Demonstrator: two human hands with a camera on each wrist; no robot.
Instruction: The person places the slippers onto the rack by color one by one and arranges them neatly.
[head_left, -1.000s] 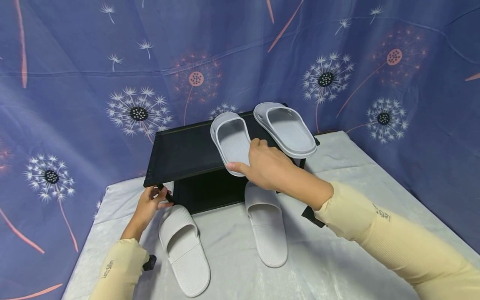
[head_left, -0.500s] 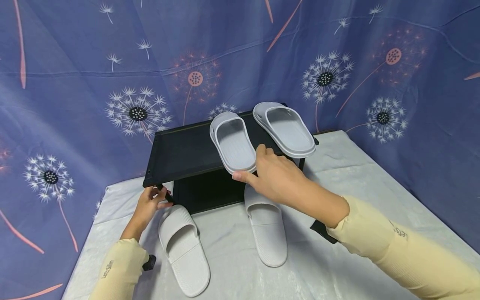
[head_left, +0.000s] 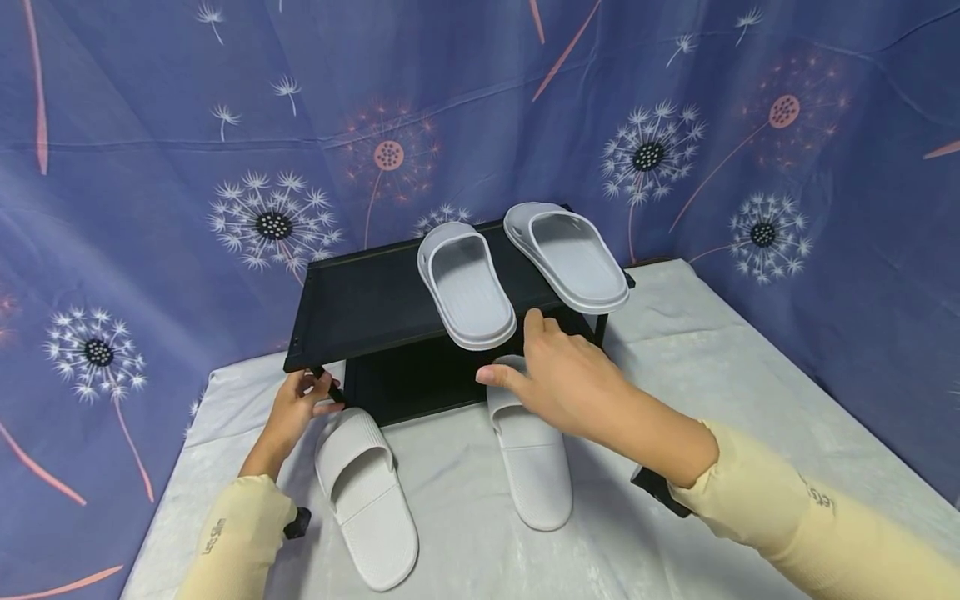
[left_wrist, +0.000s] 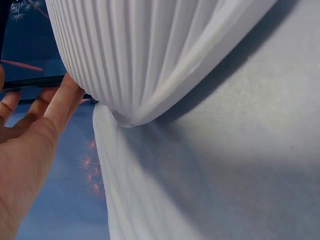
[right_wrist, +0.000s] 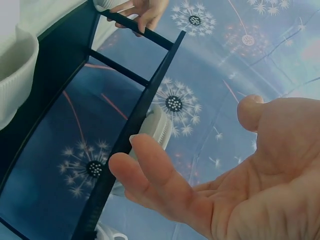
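Note:
A black two-tier shoe rack (head_left: 360, 300) carries a pair of pale grey-blue closed-toe slippers, the left slipper (head_left: 474, 300) and the right slipper (head_left: 581, 258), on its upper shelf. My right hand (head_left: 570, 375) hovers just in front of that shelf, fingers loosely bent, holding nothing; the right wrist view shows the bare palm (right_wrist: 280, 165). At the rack's near left corner my left hand (head_left: 296, 408) grips the front leg (head_left: 330, 386) between thumb and fingers. In the left wrist view its fingers (left_wrist: 60, 102) lie beside a ribbed slide strap (left_wrist: 130, 55).
Two light grey slides stand on the white cloth (head_left: 450, 500) before the rack: a left slide (head_left: 378, 525) and a right slide (head_left: 536, 475), whose toe is partly behind my right hand. A blue dandelion-print curtain (head_left: 480, 100) hangs behind and on both sides.
My right hand has let go of the left grey-blue slipper and drawn back to the right and down. That slipper stays on the upper shelf. The left hand keeps its place on the leg.

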